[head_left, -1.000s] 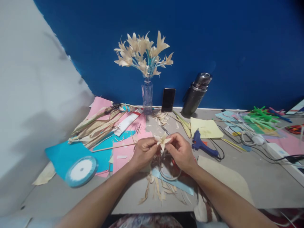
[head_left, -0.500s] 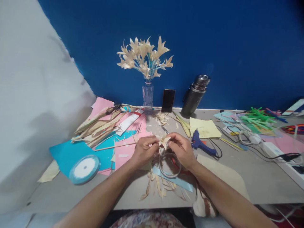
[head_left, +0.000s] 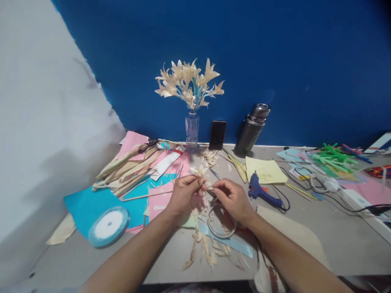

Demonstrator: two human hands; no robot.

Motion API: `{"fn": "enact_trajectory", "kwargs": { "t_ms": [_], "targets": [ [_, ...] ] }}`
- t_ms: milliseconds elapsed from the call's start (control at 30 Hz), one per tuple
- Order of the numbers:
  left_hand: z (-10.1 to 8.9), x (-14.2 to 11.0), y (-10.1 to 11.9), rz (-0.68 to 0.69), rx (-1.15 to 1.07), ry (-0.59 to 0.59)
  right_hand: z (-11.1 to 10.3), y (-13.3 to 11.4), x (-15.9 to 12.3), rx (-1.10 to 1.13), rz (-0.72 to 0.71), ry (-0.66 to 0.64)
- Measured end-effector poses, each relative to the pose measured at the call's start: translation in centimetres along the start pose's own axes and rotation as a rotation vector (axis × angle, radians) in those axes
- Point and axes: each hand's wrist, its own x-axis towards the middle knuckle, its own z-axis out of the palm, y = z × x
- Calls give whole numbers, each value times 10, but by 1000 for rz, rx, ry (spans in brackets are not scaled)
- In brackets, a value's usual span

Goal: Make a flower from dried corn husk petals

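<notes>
Pinching flower (head_left: 200, 171), left hand (head_left: 185, 195). Right hand (head_left: 232, 199) just beside, fingertips together, on what cannot tell. Flower above table (head_left: 165, 260), between hands. Ring (head_left: 221, 237) near right wrist; glue gun (head_left: 263, 194) farther right; vase (head_left: 192, 134), phone (head_left: 218, 135), flask (head_left: 249, 132) behind.

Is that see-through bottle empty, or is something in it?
Not empty: the see-through bottle holds pale flowers, whose stems go down into its neck.

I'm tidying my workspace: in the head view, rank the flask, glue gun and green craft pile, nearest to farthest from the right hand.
From the right hand:
1. Glue gun, just right.
2. Flask, by the wall.
3. Green craft pile, far right.
</notes>
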Motion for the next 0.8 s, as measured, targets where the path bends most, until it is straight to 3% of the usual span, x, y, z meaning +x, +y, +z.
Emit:
{"fn": "enact_trajectory", "kwargs": {
  "t_ms": [100, 267, 367, 500, 600, 733, 800],
  "targets": [
    [0, 1, -2, 57, 55, 35, 0, 1, 0, -54, -49, -15],
    [-6, 7, -8, 481, 404, 171, -1, 1, 1, 38, -85, -2],
    [-11, 12, -11, 723, 566, 161, -4, 0, 3, 152, 17, -2],
    [-11, 10, -9, 830, 654, 83, -9, 0, 7, 308, 210, -39],
    [-4, 4, -4, 706, 521, 39, -12, 4, 12, 395, 268, -28],
    [7, -4, -2, 203, 202, 33, -14, 13, 17, 422, 303, -3],
    [10, -7, -3, 33, 58, 17, -15, 14, 16, 403, 325, -18]
  ]
}}
